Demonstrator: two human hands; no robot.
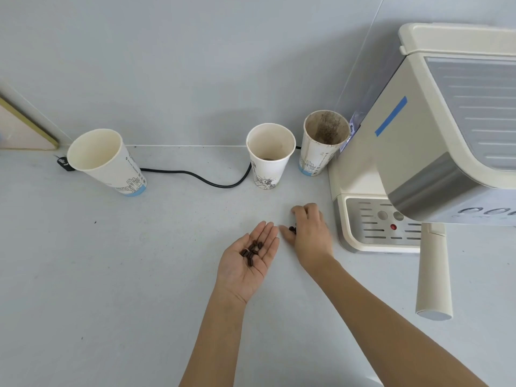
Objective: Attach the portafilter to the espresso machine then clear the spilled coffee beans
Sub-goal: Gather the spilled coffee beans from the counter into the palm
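A cream espresso machine [435, 129] stands at the right, and the cream portafilter handle [433, 270] sticks out from under its head toward me. My left hand [248, 261] lies palm up on the white counter with several dark coffee beans [252, 252] in it. Just to its right, my right hand [310, 233] is palm down with fingers curled over a few beans [292, 229] on the counter. How many beans lie under that hand is hidden.
Three paper cups stand along the back wall: one at the left [107, 160], one in the middle [269, 155], and a coffee-stained one [324, 141] beside the machine. A black power cord [195, 175] runs between them. The drip tray [382, 223] sits right of my hands.
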